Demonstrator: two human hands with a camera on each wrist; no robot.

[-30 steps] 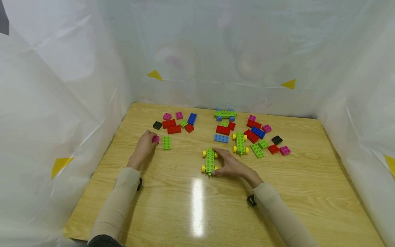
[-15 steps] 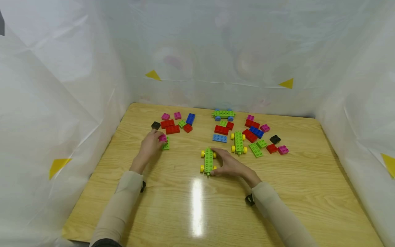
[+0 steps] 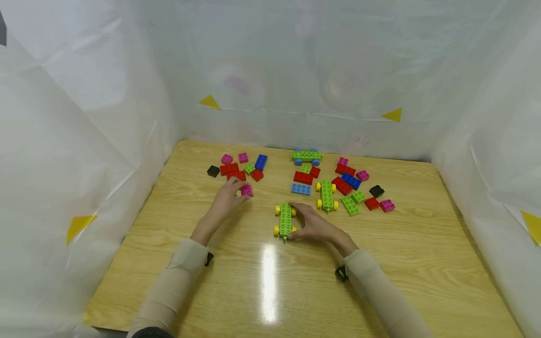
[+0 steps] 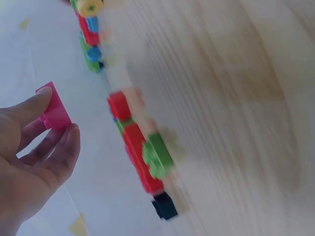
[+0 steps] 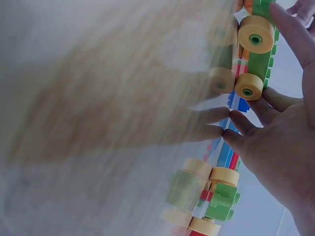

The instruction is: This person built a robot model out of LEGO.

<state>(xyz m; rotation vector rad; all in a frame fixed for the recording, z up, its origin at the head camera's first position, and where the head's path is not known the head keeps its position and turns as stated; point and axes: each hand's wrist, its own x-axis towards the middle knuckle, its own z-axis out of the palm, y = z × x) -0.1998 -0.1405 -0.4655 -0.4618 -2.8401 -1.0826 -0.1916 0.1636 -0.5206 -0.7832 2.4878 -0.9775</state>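
Note:
My left hand [image 3: 224,203] pinches a pink building brick [image 3: 247,190] between thumb and fingertips. In the left wrist view the brick [image 4: 58,109] is raised above the table, its flat underside turned toward the camera. A green brick [image 4: 158,153] lies below on the table; in the head view the left hand covers most of it. My right hand [image 3: 316,225] holds a green toy car base [image 3: 285,219] with yellow wheels, thumb at its near end and fingers at its far end. Its wheels [image 5: 256,34] stand on the table in the right wrist view.
Behind the left hand lie red bricks [image 3: 229,169], a black brick [image 3: 213,171] and a blue brick [image 3: 261,162]. A second yellow-wheeled base [image 3: 327,195] stands right of the held one. A blue-wheeled base [image 3: 306,157] is at the back, with several bricks [image 3: 342,186] to the right.
My left hand has picked up the pink brick and carried it rightward, past the green brick, toward the car base. The right hand has stayed on the base.

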